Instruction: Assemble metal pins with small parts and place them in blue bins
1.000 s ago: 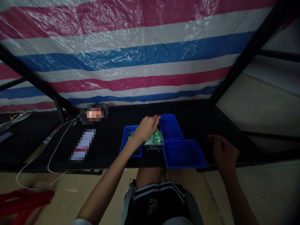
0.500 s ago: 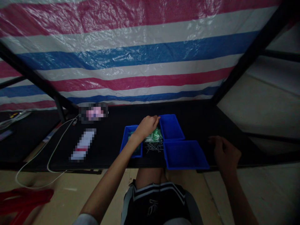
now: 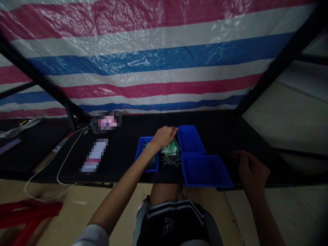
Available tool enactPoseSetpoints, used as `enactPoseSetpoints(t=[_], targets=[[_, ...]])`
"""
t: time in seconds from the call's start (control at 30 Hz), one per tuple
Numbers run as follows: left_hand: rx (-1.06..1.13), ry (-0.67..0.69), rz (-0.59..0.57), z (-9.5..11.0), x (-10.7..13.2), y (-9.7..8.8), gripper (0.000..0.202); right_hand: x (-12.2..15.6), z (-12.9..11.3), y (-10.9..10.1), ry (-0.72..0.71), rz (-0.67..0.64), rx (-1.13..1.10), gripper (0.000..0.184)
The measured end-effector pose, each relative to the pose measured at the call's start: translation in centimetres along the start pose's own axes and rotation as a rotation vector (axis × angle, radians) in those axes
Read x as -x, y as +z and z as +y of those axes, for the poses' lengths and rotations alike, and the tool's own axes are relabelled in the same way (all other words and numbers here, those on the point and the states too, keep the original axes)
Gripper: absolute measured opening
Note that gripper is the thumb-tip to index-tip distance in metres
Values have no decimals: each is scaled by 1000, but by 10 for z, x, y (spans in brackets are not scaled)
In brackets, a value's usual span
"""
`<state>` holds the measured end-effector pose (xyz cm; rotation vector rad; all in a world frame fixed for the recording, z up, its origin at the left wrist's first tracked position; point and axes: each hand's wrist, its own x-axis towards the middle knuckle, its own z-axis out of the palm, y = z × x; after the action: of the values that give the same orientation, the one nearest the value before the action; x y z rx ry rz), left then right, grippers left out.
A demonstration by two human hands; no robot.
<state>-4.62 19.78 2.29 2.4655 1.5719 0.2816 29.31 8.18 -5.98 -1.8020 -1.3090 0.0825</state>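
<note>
My left hand (image 3: 166,136) reaches over the table with its fingers bent together at the far left corner of an upper blue plastic bin (image 3: 191,139), appearing to grip its rim. Below that hand lie clear bags with green contents (image 3: 172,147) and a loose pile of metal screws or nails (image 3: 170,160). Under my left forearm, a third blue bin (image 3: 138,150) holds more green bagged items. My right hand (image 3: 255,171) hovers right of the lower blue bin (image 3: 207,171), fingers loosely bent and partly apart, nothing visible in them; dim light blurs their detail.
All this is on a black table (image 3: 123,150). Two blurred-out items, one pinkish (image 3: 107,122) and one pale (image 3: 94,155), lie left, beside a white cable (image 3: 60,164). A striped tarp (image 3: 153,68) hangs behind. A red stool (image 3: 28,215) stands at lower left.
The whole view has shifted slightly, so things appear a little further right. My left hand stays at the upper bin's corner. My right hand keeps its pose beside the lower bin.
</note>
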Motion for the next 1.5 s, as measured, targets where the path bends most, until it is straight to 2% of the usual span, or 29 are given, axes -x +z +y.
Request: enactPoseSetpoints(t=[0.23, 0.47, 0.63, 0.77, 0.93, 1.1, 1.2, 1.3, 1.4, 1.5], targets=[[-34, -35, -12, 2, -1, 0, 49, 0, 1, 0, -3, 7, 13, 45], [-54, -79, -22, 3, 0, -5, 60, 0, 0, 1, -13, 17, 25, 46], [-106, -52, 78, 14, 13, -12, 52, 0, -4, 1, 13, 14, 6, 45], [-223, 33, 199, 26, 26, -8, 48, 1, -5, -1, -8, 15, 7, 45], [-238, 51, 236, 33, 32, 0, 46, 1, -3, -1, -7, 19, 11, 45], [-170, 51, 240, 32, 39, -12, 44, 1, -3, 0, -5, 31, 12, 45], [-67, 67, 272, 29, 56, -24, 39, 2, -2, 0, 1, 29, 0, 45], [34, 78, 321, 20, 86, -31, 32, 2, -2, 0, 11, 25, -1, 45], [77, 62, 381, 3, 120, -33, 29, 1, -2, 0, 22, 17, 9, 46], [104, -34, 488, -21, 147, -36, 24, 1, -3, -1, 20, 5, 8, 46]])
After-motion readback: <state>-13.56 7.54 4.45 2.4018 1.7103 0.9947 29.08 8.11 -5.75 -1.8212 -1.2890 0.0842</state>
